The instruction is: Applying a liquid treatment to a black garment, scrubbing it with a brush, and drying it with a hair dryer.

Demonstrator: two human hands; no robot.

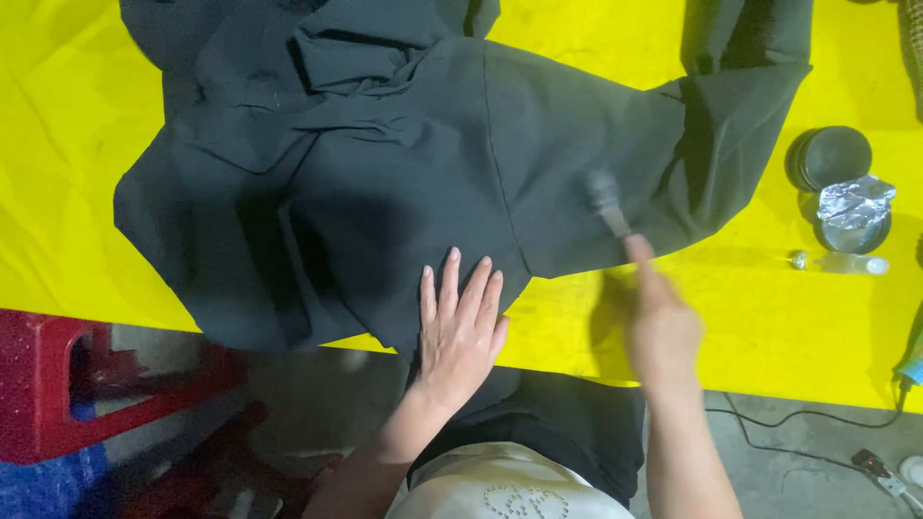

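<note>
Dark garment [385, 183] spread across yellow worktop [769, 327], hem hanging over near edge.
Left hand [461, 327] flat, fingers open, pinning soft, limp, light cloth; right hand [661, 322] closed around small blurred tool [608, 202] touching fabric. Best gripped at hem or seam.

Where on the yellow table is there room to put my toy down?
Bare yellow table lies left of the black garment, and along the near edge between the right hand and the small clear bottle. The far right is crowded with round dark discs and crumpled foil.
</note>
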